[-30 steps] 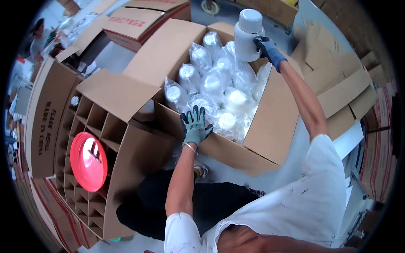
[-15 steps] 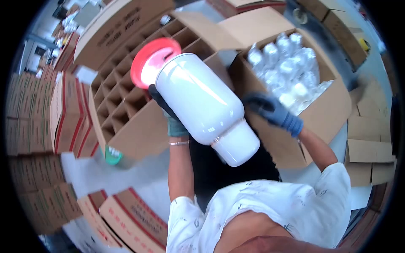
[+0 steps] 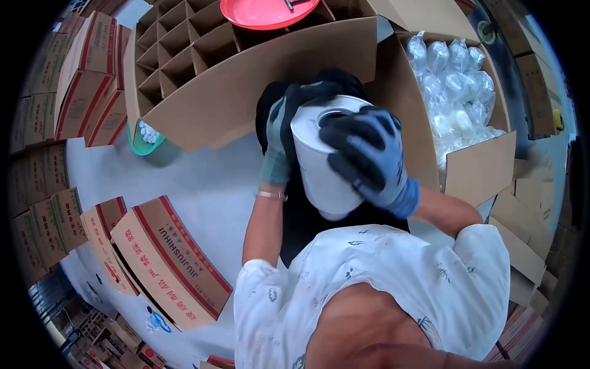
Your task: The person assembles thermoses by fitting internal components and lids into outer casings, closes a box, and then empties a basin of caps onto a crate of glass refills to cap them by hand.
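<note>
A large glossy white jar-shaped vessel (image 3: 322,178) stands in front of my torso, a round face with a dark central hole turned up toward me. My left hand (image 3: 287,120), in a dark-palmed glove, is closed around its far left side. Over the right part of that face lies my right hand (image 3: 372,154), in a blue and black glove, its fingers curled beside the hole and slightly blurred. Whether the right hand holds some small piece is hidden. The narrower lower end of the vessel points toward my lap.
Ahead is a divided carton (image 3: 178,43) with a red basin (image 3: 264,19) on it, a small dark tool inside. At right, an open carton (image 3: 479,178) holds several plastic-wrapped pieces (image 3: 458,92). A green basin (image 3: 142,142) and printed boxes (image 3: 172,264) are at left.
The vessel has turned from lying tilted to showing its holed end upward, closer to my body. My right hand has come from the right carton onto it. The view has shifted.
</note>
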